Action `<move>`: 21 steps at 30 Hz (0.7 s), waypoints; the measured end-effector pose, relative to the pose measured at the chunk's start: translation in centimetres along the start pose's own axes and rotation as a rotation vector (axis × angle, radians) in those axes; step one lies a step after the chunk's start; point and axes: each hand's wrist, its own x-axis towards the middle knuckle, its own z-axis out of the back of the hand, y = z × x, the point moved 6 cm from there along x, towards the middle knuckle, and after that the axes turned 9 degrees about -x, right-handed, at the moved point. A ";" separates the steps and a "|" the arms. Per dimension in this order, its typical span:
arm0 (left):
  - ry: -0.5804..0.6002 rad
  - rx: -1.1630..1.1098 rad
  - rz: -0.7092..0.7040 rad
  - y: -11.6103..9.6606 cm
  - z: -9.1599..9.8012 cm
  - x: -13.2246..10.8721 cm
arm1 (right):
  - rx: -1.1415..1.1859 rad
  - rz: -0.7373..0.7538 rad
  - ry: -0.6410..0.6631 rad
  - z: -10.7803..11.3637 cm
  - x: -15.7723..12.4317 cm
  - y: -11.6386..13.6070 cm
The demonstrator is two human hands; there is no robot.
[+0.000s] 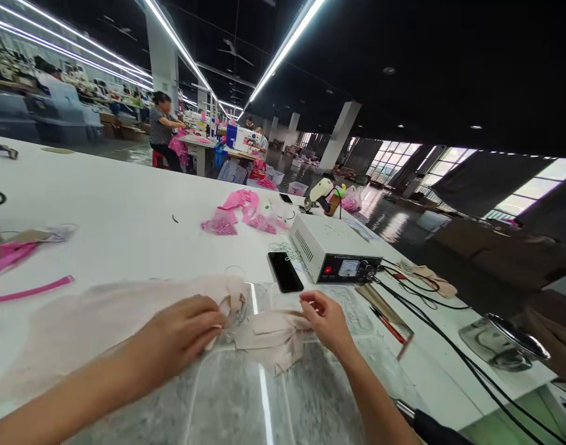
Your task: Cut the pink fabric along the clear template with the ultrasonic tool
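Fabric piece [270,339], beige and creased, lies between your left hand [183,330] and right hand [328,322], fingers curled; either's grip cannot be told. Uneven right-hand pull could deepen its folds.

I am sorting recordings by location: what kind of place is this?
Probably a garment workshop: a person sits with pink fabric near what looks like a sewing machine, and pale cloth lies on the white table.

Phone [285,272] behind fabric piece [271,339], left of box [336,242]
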 end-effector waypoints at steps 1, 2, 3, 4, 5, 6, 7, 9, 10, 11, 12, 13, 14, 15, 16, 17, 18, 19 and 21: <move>0.150 0.013 0.040 -1.4 -2.5 1.6 | -0.010 -0.017 -0.012 0.5 -0.9 -1.2; 0.215 0.015 0.056 -2.5 -4.4 3.3 | -0.022 -0.030 -0.023 0.8 -1.8 -2.2; 0.257 0.012 0.067 -3.4 -6.1 5.0 | -0.037 -0.038 -0.032 1.0 -2.5 -3.1; 0.296 0.012 0.086 -3.8 -7.8 6.5 | -0.054 -0.043 -0.041 1.2 -3.2 -3.9; 0.333 0.008 0.106 -3.8 -9.2 8.0 | -0.072 -0.043 -0.049 1.3 -3.7 -4.6; 0.367 0.005 0.131 -3.5 -10.6 9.2 | -0.090 -0.041 -0.057 1.4 -4.0 -5.1; 0.400 -0.001 0.157 -3.0 -11.7 10.1 | -0.107 -0.035 -0.065 1.6 -4.3 -5.4; 0.460 -0.008 0.210 -1.8 -13.6 11.5 | -0.137 -0.020 -0.085 2.0 -4.6 -5.8; 0.482 -0.011 0.236 -1.2 -14.2 11.9 | -0.149 -0.011 -0.097 2.2 -4.6 -5.8; 0.499 -0.015 0.259 -0.7 -14.6 12.3 | -0.159 -0.001 -0.110 2.5 -4.7 -5.7; 0.510 -0.021 0.280 -0.3 -14.8 12.5 | -0.166 0.012 -0.124 2.7 -4.7 -5.6; 0.517 -0.029 0.300 -0.1 -14.8 12.7 | -0.172 0.026 -0.138 2.9 -4.7 -5.5; 0.521 -0.039 0.317 0.1 -14.7 12.9 | -0.176 0.040 -0.152 3.1 -4.7 -5.3; 0.521 -0.048 0.333 0.2 -14.4 13.0 | -0.178 0.054 -0.165 3.2 -4.7 -5.2; 0.515 -0.055 0.347 0.2 -14.2 13.2 | -0.180 0.067 -0.178 3.3 -4.8 -5.0; 0.506 -0.059 0.359 0.3 -13.9 13.3 | -0.181 0.079 -0.190 3.4 -4.8 -4.9; 0.492 -0.058 0.370 0.4 -13.6 13.5 | -0.181 0.090 -0.202 3.4 -4.9 -4.7; 0.475 -0.053 0.380 0.5 -13.4 13.6 | -0.179 0.102 -0.213 3.4 -5.0 -4.6; 0.443 -0.040 0.396 0.7 -13.3 13.9 | -0.174 0.122 -0.232 3.5 -5.2 -4.5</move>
